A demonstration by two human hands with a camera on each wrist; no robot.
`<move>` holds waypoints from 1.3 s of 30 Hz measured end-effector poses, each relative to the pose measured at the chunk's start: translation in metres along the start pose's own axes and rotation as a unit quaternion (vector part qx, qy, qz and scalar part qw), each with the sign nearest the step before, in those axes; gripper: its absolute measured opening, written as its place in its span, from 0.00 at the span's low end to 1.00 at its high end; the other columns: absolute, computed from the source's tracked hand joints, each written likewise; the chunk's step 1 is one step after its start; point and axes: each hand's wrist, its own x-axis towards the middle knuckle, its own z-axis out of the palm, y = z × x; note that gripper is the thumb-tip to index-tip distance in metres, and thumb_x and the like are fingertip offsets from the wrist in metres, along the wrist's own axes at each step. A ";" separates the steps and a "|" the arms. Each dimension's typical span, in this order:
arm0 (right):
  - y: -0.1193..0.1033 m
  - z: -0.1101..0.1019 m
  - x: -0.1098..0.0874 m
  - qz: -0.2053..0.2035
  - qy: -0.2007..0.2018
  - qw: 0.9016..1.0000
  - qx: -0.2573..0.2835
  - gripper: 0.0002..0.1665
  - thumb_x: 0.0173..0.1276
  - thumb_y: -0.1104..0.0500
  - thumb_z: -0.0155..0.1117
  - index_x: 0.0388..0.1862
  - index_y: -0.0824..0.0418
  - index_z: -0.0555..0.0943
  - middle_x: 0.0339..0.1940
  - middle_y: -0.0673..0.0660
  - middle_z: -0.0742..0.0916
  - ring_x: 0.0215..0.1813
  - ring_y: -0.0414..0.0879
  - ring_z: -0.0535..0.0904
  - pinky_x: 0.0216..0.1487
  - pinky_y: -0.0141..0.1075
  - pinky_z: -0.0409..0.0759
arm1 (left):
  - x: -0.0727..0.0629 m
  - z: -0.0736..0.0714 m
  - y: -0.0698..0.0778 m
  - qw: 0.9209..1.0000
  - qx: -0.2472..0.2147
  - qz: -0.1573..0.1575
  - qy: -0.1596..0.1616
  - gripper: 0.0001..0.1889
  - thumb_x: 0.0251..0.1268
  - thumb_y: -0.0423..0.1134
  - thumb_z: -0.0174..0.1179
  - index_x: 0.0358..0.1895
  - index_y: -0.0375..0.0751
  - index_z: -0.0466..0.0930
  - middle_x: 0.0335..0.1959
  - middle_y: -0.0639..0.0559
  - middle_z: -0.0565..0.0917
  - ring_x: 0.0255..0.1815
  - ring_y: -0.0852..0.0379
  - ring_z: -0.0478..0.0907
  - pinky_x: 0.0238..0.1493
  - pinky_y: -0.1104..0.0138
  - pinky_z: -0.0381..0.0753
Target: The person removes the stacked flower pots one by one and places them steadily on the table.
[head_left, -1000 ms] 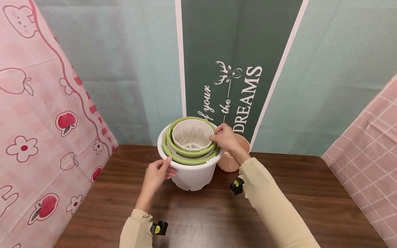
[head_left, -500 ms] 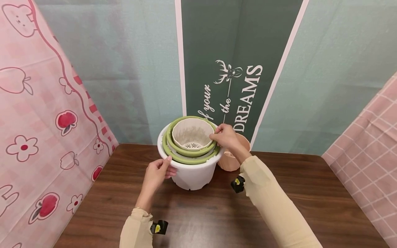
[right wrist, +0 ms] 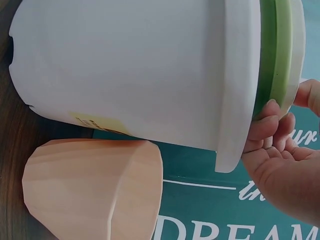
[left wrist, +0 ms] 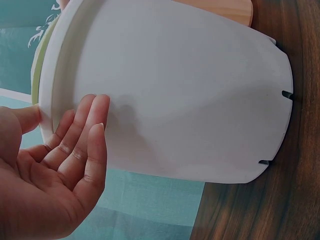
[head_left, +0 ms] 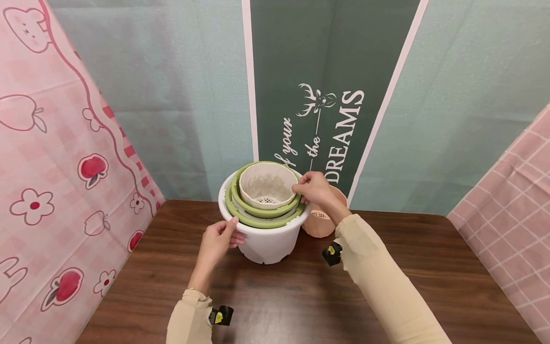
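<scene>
A large white flower pot [head_left: 266,246] stands upright on the table, with two green-rimmed pots nested in it. The green rims [head_left: 258,222] sit one inside the other. Innermost is a cream flower pot [head_left: 266,179] with a perforated base, its wall stained inside. My left hand [head_left: 218,239] holds the white pot's rim at the front left, thumb on top and fingers below against the outer wall [left wrist: 190,90]. My right hand [head_left: 315,188] pinches the cream pot's right edge; in the right wrist view its thumb is at the cream rim [right wrist: 296,55], other fingers curled beside the green rims.
A peach faceted pot [head_left: 320,224] stands right behind the white pot, partly hidden by my right forearm. The wooden table [head_left: 408,267] ends at a fabric backdrop [head_left: 412,157]. Pink patterned cloth [head_left: 77,191] hangs at the left, and pink checked cloth [head_left: 511,224] at the right.
The cream pot has risen and shifted very slightly to the right with my right hand. My left hand stays on the white pot's rim.
</scene>
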 end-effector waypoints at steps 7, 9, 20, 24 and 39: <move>0.001 -0.002 0.002 0.002 0.000 1.000 -0.006 0.06 0.56 0.64 0.58 0.29 0.67 0.73 0.16 0.55 0.77 0.17 0.43 0.75 0.20 0.31 0.75 | 0.001 0.000 -0.001 1.000 0.004 0.001 0.000 0.22 0.67 0.49 0.52 0.33 0.28 0.78 0.23 0.41 0.83 0.24 0.52 0.82 0.27 0.64 0.81; 0.002 -0.002 0.002 0.005 -0.001 1.000 -0.006 0.06 0.56 0.64 0.59 0.29 0.67 0.73 0.16 0.55 0.78 0.16 0.42 0.75 0.21 0.31 0.76 | 0.001 0.000 -0.001 1.000 0.004 -0.001 0.000 0.22 0.67 0.49 0.51 0.32 0.28 0.78 0.22 0.42 0.83 0.24 0.52 0.82 0.27 0.65 0.81; 0.000 -0.006 -0.001 0.002 -0.019 1.000 0.013 0.05 0.57 0.65 0.57 0.28 0.68 0.73 0.16 0.57 0.79 0.16 0.43 0.77 0.22 0.33 0.78 | -0.001 0.000 0.000 1.000 0.007 0.002 0.005 0.22 0.67 0.49 0.51 0.32 0.28 0.78 0.22 0.41 0.83 0.24 0.51 0.82 0.28 0.63 0.81; -0.002 -0.007 -0.002 0.002 -0.026 1.000 0.014 0.05 0.57 0.65 0.56 0.29 0.69 0.73 0.17 0.57 0.79 0.17 0.44 0.78 0.23 0.34 0.79 | -0.002 0.000 0.002 1.000 0.004 0.002 0.001 0.22 0.67 0.48 0.52 0.33 0.27 0.78 0.23 0.40 0.83 0.25 0.49 0.82 0.24 0.69 0.79; -0.004 -0.011 -0.003 0.009 -0.036 0.999 0.026 0.05 0.59 0.66 0.54 0.33 0.70 0.72 0.18 0.59 0.81 0.20 0.46 0.80 0.25 0.36 0.81 | 0.001 0.001 -0.002 1.000 0.012 -0.002 0.009 0.21 0.68 0.48 0.51 0.32 0.29 0.78 0.22 0.43 0.83 0.23 0.53 0.82 0.29 0.61 0.81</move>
